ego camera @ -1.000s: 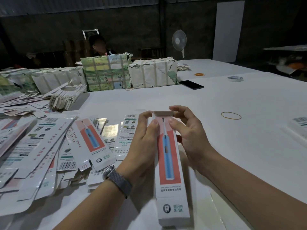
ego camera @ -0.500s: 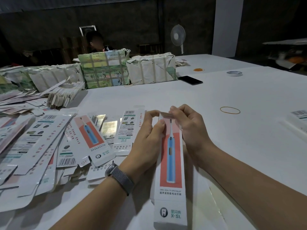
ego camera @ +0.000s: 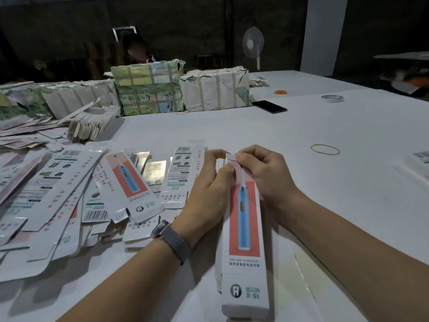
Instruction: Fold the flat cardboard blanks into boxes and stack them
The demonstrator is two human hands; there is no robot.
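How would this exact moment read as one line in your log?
step: closing end flap | box: formed, held | left hand: gripping box | right hand: pinching flap | flat blanks: piled left

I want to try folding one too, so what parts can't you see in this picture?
Head view only:
- Far end flap of the box: covered by fingers of the left hand and right hand.
- Near end of the box: cut off by the bottom edge.
- Small print on the flat blanks: too small.
- Blank at the right edge: cut off.
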